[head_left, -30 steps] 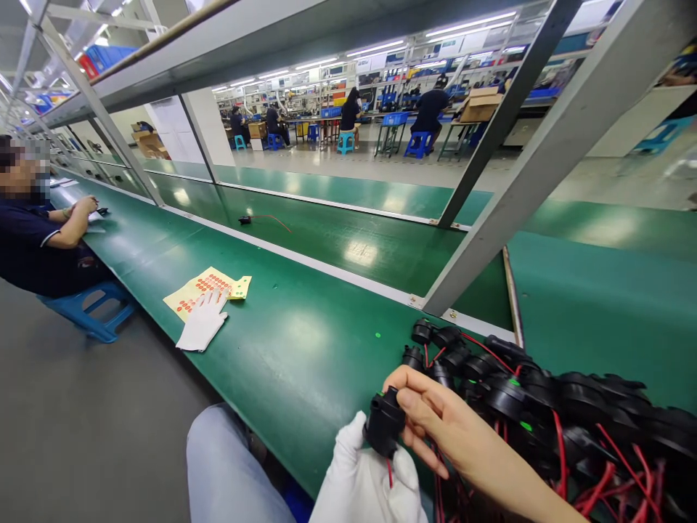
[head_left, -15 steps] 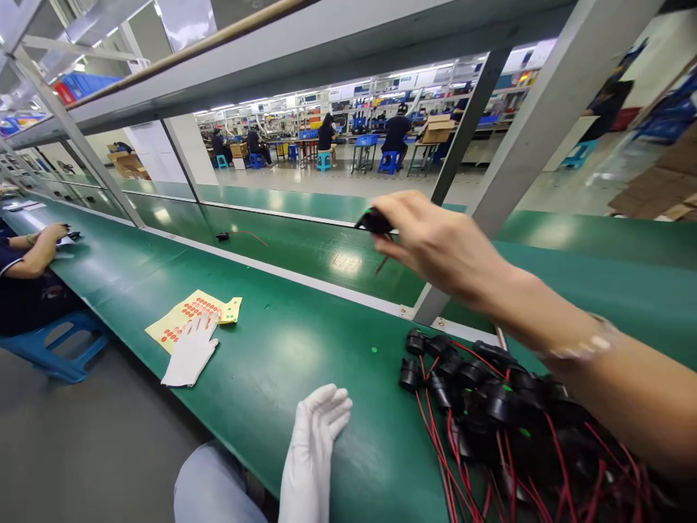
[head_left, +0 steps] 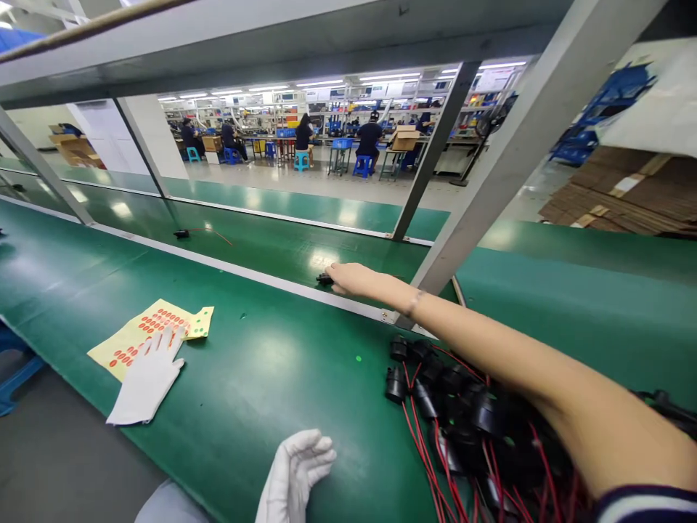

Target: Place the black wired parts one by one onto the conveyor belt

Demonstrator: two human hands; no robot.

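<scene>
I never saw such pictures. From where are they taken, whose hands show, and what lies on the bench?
No machine: all come from one camera on a person's head, looking down at their own hands. The bare right hand reaches to a small black part at the green lane behind the bench; whether it grips is unclear. The white-gloved left hand is cupped, holding nothing visible. On the bench lie a pile of red-wired black parts and a white glove partly covering a yellow sheet.
</scene>
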